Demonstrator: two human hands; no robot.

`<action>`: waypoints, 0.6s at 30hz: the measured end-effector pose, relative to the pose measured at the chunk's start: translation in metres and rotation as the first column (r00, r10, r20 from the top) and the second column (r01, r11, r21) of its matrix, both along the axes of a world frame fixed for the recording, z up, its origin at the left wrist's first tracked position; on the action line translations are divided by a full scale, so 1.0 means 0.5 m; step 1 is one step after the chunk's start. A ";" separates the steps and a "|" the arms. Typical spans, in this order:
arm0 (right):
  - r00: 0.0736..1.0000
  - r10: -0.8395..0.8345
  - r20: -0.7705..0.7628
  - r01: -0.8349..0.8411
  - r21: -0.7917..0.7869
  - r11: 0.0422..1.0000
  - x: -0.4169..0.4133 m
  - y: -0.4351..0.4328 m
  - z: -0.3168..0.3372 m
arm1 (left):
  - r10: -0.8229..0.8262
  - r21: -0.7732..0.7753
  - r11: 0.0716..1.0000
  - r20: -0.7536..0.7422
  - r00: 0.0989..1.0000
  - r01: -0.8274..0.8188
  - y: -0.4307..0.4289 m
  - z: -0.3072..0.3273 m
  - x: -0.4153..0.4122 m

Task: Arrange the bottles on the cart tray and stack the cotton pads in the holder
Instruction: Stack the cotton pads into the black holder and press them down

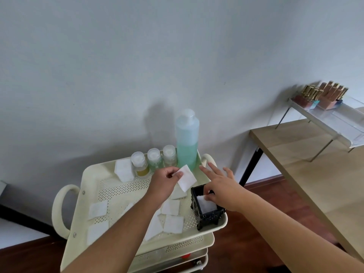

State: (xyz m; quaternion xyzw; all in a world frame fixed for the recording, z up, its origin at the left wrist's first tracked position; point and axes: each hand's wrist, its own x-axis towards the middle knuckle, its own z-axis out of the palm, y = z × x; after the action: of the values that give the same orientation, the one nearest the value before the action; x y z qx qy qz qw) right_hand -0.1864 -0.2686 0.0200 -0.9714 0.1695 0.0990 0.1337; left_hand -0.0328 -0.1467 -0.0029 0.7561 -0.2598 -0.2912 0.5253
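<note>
A tall bottle (187, 142) of turquoise liquid stands at the far edge of the cream cart tray (92, 174), with three small clear bottles (154, 161) lined up to its left. My left hand (164, 181) pinches a white cotton pad (186, 177) above the tray. My right hand (220, 186) hovers over the black square holder (204, 215) at the tray's right edge; its thumb and a finger touch a pad (206, 203) lying inside, the other fingers are spread. Several loose pads (173, 223) lie scattered on the tray.
The cart has looped handles on its left (61, 209) and far right, and lower shelves beneath. A wooden table (315, 164) stands to the right with a clear riser (334, 119) holding gold-capped cosmetics. A grey wall is behind the cart.
</note>
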 end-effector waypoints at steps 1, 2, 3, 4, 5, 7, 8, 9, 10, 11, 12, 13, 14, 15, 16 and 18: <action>1.000 0.004 0.011 -0.004 -0.015 1.000 0.000 0.001 -0.003 | -0.004 0.002 1.000 0.004 1.000 0.004 -0.001 -0.001 -0.001; 1.000 0.008 0.023 -0.007 -0.025 1.000 0.000 0.001 -0.005 | -0.007 0.000 1.000 0.010 1.000 0.007 -0.002 -0.001 -0.002; 0.999 0.009 0.032 -0.008 -0.030 1.000 -0.001 0.001 -0.006 | -0.010 -0.007 1.000 0.015 1.000 0.011 -0.002 -0.001 -0.002; 0.999 0.010 0.039 -0.008 -0.034 0.999 -0.002 -0.001 -0.007 | -0.013 -0.015 1.000 0.018 1.000 0.014 -0.002 -0.001 -0.003; 0.999 0.012 0.047 -0.010 -0.041 0.999 -0.005 -0.003 -0.006 | -0.014 -0.024 1.000 0.017 1.000 0.015 -0.003 0.000 -0.003; 0.997 0.024 0.076 -0.020 -0.056 0.998 -0.012 -0.010 -0.002 | -0.004 -0.042 0.999 0.009 1.000 0.004 -0.004 0.003 -0.003; 0.994 0.020 0.106 -0.015 -0.044 0.999 -0.016 -0.013 0.004 | 0.006 -0.051 0.999 0.008 1.000 -0.005 -0.004 0.005 -0.002; 0.989 -0.001 0.149 0.002 -0.012 1.000 -0.020 -0.017 0.011 | 0.015 -0.064 0.998 0.005 1.000 -0.015 -0.004 0.007 -0.001; 0.979 -0.038 0.203 0.032 0.029 0.999 -0.023 -0.022 0.020 | 0.022 -0.081 0.997 -0.006 1.000 -0.022 -0.003 0.010 -0.001; 0.963 -0.085 0.256 0.070 0.069 0.995 -0.026 -0.027 0.030 | 0.022 -0.097 0.995 -0.027 0.999 -0.024 -0.003 0.014 -0.001; 0.943 -0.137 0.303 0.108 0.112 0.988 -0.028 -0.032 0.038 | 0.012 -0.110 0.994 -0.054 0.998 -0.018 -0.003 0.017 -0.002; 0.921 -0.193 0.338 0.143 0.167 0.976 -0.029 -0.036 0.046 | -0.013 -0.119 0.993 -0.081 0.997 0.003 -0.004 0.022 -0.003; 0.900 -0.249 0.358 0.171 0.235 0.957 -0.030 -0.039 0.053 | -0.051 -0.123 0.992 -0.104 0.993 0.039 -0.005 0.026 -0.007; 0.884 -0.299 0.358 0.190 0.309 0.932 -0.029 -0.040 0.059 | -0.099 -0.121 0.989 -0.119 0.988 0.084 -0.006 0.030 -0.012; 0.877 -0.337 0.343 0.200 0.376 0.905 -0.027 -0.040 0.063 | -0.147 -0.115 0.984 -0.127 0.981 0.132 -0.008 0.034 -0.017; 0.881 -0.375 0.287 0.212 0.469 0.857 -0.024 -0.036 0.064 | -0.224 -0.100 0.972 -0.126 0.966 0.212 -0.013 0.039 -0.029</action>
State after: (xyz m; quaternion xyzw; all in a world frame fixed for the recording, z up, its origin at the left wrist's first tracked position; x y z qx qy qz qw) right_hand -0.1986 -0.2868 0.0519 -0.8814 0.2646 -0.0724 0.3846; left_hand -0.0474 -0.1532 0.0166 0.6780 -0.3171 -0.3869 0.5387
